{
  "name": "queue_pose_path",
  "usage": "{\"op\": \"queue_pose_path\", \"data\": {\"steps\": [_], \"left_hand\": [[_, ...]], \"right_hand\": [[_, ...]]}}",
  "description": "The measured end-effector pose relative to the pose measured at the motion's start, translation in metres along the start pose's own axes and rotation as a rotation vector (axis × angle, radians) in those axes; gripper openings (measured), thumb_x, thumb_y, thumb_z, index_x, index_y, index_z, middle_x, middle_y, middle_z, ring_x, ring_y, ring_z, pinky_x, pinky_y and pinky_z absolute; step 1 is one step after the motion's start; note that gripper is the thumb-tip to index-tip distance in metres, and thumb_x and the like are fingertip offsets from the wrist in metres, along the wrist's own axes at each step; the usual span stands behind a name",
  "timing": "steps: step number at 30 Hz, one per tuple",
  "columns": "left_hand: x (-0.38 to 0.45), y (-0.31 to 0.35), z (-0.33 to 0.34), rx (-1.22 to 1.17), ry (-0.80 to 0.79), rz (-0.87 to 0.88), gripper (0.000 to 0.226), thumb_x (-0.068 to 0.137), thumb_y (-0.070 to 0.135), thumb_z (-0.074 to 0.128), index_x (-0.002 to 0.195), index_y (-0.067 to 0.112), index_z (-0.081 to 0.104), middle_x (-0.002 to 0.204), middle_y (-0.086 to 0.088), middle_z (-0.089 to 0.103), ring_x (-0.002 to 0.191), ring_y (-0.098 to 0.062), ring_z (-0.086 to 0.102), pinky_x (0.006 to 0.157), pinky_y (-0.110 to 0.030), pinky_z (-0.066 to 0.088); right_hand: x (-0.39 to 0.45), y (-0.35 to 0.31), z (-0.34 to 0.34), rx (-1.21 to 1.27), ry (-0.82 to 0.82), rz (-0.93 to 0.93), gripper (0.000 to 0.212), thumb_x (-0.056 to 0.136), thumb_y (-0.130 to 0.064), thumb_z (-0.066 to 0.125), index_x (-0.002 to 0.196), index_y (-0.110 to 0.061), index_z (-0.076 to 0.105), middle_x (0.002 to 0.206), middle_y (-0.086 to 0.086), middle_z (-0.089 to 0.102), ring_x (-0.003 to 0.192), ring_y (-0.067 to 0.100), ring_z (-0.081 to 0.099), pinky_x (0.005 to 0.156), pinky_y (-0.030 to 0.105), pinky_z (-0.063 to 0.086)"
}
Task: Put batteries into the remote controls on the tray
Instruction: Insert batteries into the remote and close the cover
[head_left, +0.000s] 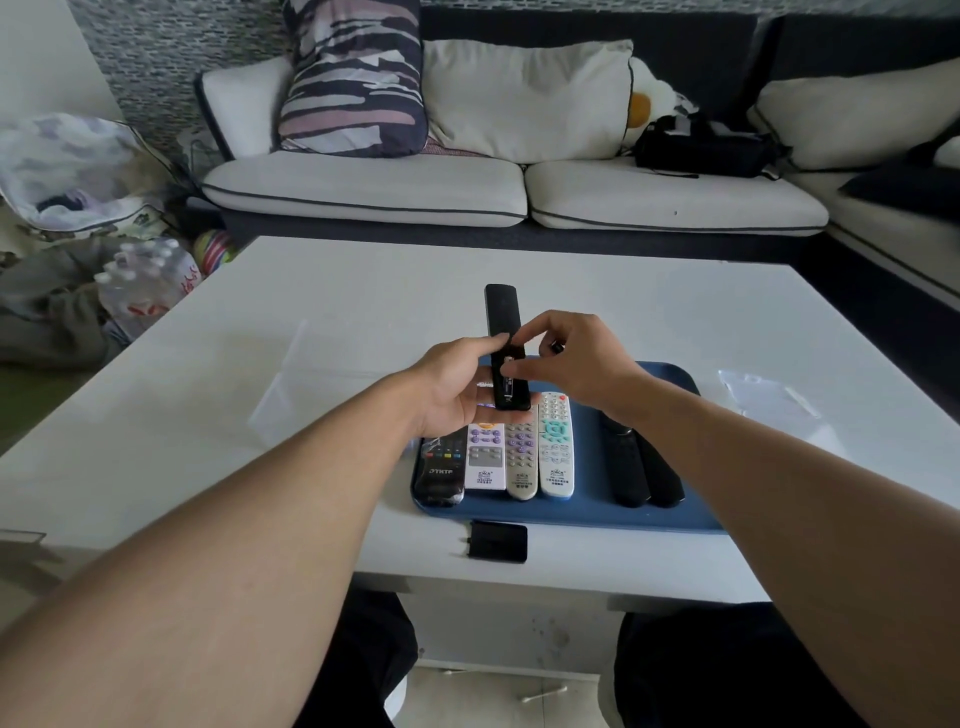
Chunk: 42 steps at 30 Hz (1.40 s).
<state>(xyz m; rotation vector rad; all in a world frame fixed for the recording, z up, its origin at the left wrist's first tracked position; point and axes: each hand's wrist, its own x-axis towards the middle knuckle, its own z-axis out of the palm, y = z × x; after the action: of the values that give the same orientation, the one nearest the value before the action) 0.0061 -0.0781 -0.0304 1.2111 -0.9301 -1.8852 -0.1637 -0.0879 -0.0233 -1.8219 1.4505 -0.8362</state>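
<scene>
Left hand (457, 389) cradles an open black remote (504, 353); right hand (566, 364) pinches in a battery (506, 387). Six remotes (519, 452) wait on the tray (670, 384).

White low table (322, 332) before me, blue tray (582, 512) resting near its front edge, black battery cover (497, 541) lying just beside the tray's front rim, clear plastic packaging (763, 392) at my right, touching the tabletop.

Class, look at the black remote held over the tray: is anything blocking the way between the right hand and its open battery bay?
Nothing visible does. The left hand holds the black remote with the bay facing up, and the right hand is already at it. The cover lies on the table, in front of the tray.
</scene>
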Motion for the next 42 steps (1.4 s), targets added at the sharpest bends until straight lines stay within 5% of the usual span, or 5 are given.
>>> {"op": "queue_pose_path", "data": {"steps": [12,19,23,33,42], "left_hand": [[0.004,-0.003,-0.003,-0.081,0.023,0.02,0.018,0.102,0.008,0.049,0.115,-0.003,0.054,0.125,-0.025,0.066,0.109,-0.044,0.068,0.081,-0.055,0.06],[0.007,-0.004,-0.006,-0.082,0.056,0.083,0.024,0.104,0.002,0.044,0.126,0.001,0.053,0.117,-0.024,0.068,0.106,-0.044,0.069,0.079,-0.058,0.059],[0.01,-0.006,-0.007,-0.068,0.083,0.094,0.022,0.105,0.0,0.042,0.123,-0.003,0.053,0.113,-0.021,0.069,0.104,-0.042,0.07,0.079,-0.059,0.059],[0.017,-0.008,-0.011,0.049,0.179,0.18,0.024,0.106,0.001,0.041,0.127,0.002,0.052,0.112,-0.014,0.073,0.105,-0.036,0.071,0.095,-0.054,0.055],[0.015,-0.006,-0.013,0.084,0.216,0.182,0.011,0.102,0.005,0.054,0.11,0.009,0.06,0.098,-0.006,0.077,0.09,-0.025,0.074,0.069,-0.041,0.063]], "right_hand": [[0.005,0.003,-0.016,0.41,0.12,0.343,0.053,0.088,-0.062,0.061,0.108,-0.014,0.067,0.07,-0.005,0.043,0.056,0.009,0.031,0.047,0.023,0.028],[0.006,0.013,-0.015,0.548,0.061,0.492,0.018,0.099,-0.025,0.06,0.107,-0.013,0.07,0.08,0.004,0.058,0.062,0.013,0.046,0.052,0.023,0.04],[0.01,0.013,-0.014,0.648,0.016,0.46,0.032,0.101,0.004,0.044,0.12,-0.007,0.068,0.102,0.012,0.068,0.078,0.019,0.064,0.064,0.024,0.052],[0.01,0.012,-0.017,0.671,-0.218,0.322,0.007,0.1,-0.01,0.057,0.105,-0.015,0.057,0.116,0.0,0.074,0.089,0.017,0.063,0.083,0.027,0.044],[0.008,0.009,-0.014,0.833,-0.222,0.262,0.01,0.095,-0.003,0.061,0.105,-0.007,0.061,0.117,0.011,0.072,0.086,0.015,0.072,0.082,0.023,0.059]]}}
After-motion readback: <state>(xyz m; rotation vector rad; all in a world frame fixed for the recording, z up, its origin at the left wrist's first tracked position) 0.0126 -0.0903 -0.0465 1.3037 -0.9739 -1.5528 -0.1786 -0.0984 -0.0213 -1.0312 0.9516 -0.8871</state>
